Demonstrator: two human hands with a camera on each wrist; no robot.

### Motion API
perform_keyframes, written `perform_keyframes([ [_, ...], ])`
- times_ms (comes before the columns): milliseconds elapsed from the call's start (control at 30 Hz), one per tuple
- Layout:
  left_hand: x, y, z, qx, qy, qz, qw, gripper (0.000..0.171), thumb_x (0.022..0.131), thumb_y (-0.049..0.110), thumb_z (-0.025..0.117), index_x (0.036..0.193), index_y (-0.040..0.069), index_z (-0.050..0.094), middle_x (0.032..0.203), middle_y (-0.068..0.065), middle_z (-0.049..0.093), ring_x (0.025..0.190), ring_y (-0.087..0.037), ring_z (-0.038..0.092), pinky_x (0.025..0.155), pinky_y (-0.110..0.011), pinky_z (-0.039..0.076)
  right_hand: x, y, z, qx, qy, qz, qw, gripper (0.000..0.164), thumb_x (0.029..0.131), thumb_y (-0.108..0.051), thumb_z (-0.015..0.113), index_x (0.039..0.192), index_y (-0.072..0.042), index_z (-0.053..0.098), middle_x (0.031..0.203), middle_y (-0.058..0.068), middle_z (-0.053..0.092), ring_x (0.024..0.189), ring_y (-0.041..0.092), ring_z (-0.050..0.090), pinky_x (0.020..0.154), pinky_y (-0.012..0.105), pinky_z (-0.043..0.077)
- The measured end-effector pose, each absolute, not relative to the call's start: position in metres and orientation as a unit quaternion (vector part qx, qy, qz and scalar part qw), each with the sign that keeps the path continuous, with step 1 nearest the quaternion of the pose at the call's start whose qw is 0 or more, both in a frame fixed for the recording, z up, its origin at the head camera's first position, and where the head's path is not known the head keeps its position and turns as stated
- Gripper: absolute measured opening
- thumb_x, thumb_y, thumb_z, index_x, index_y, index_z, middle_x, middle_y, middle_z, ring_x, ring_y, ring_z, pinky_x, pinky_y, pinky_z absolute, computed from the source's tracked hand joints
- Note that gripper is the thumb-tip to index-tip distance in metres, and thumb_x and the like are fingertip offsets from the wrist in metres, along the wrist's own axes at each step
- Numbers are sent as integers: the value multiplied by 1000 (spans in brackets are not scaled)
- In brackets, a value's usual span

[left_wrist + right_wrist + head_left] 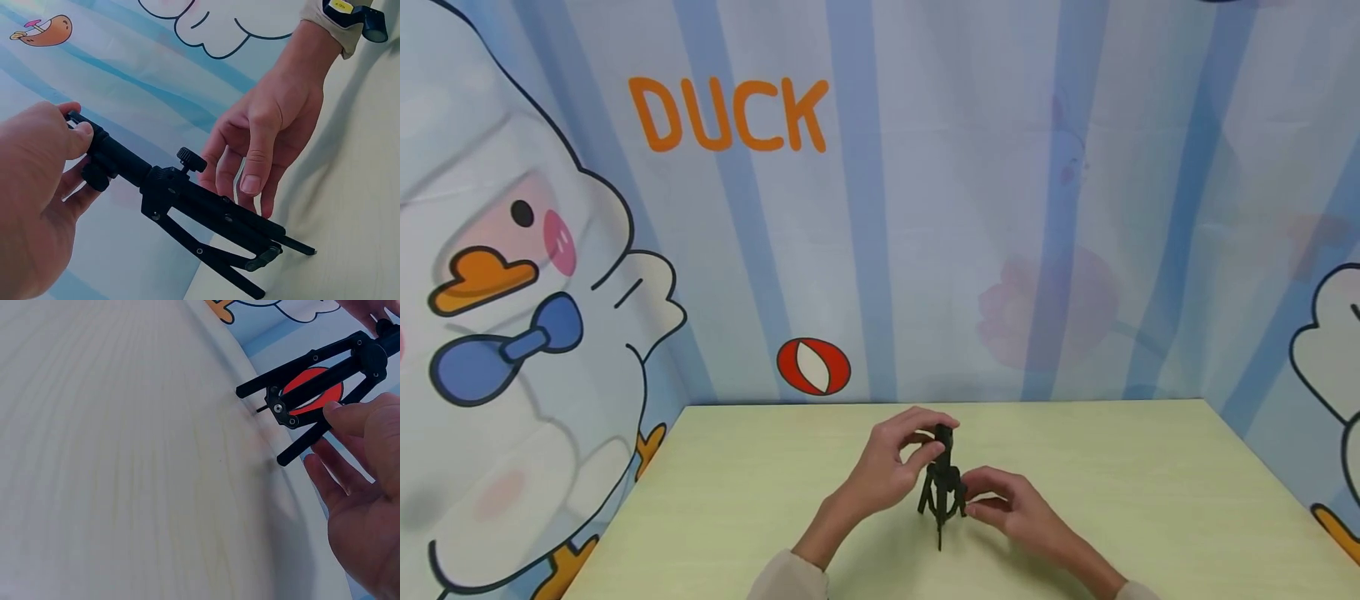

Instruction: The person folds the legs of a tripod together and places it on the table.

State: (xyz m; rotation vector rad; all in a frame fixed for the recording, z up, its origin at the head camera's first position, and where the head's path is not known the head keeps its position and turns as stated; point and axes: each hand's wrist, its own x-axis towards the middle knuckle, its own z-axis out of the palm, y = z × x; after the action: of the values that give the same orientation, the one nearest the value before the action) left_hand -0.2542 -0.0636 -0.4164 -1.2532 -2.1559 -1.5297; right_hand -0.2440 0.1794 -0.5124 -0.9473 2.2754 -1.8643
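A small black tripod (946,479) is held up at the middle of the table, its legs partly spread. My left hand (891,462) grips its top end between thumb and fingers. In the left wrist view, the tripod (212,209) shows a ridged knob (191,159) on its side, and the left hand (37,187) is at its upper end. My right hand (1018,508) is at the right-hand leg. Seen from the right wrist, that hand (369,469) has its thumb on one leg (306,442) and fingers behind; part of their contact is hidden.
The pale yellow table (737,467) runs back to a curtain (940,208) printed with blue stripes, ducks and the word DUCK. A dark wrist device (359,15) sits at the right sleeve.
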Motion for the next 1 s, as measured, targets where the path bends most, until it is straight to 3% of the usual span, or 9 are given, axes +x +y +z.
perform_keyframes([
  [367,-255,-61,-417,-451,-720,-477,225,26,91,6,80,116,12,78,111,-1,64,94,-14,63,79,-29,61,-245,176,-509,-303,738,-601,48,17,101,-6,67,117,1,71,113,14,71,107,15,68,97,32,57],
  [633,-253,-65,-415,-468,-712,-465,239,28,92,-1,76,118,10,76,116,-2,68,89,-10,66,75,-24,59,-244,175,-510,-346,729,-587,63,21,101,-1,64,121,0,70,113,25,69,105,21,70,92,32,59],
  [1000,-252,-66,-415,-459,-718,-477,217,29,93,-1,75,121,10,75,121,-3,70,109,-18,69,88,-29,60,-248,173,-516,-388,711,-580,93,22,100,3,64,120,13,63,117,31,65,104,31,69,90,34,60],
])
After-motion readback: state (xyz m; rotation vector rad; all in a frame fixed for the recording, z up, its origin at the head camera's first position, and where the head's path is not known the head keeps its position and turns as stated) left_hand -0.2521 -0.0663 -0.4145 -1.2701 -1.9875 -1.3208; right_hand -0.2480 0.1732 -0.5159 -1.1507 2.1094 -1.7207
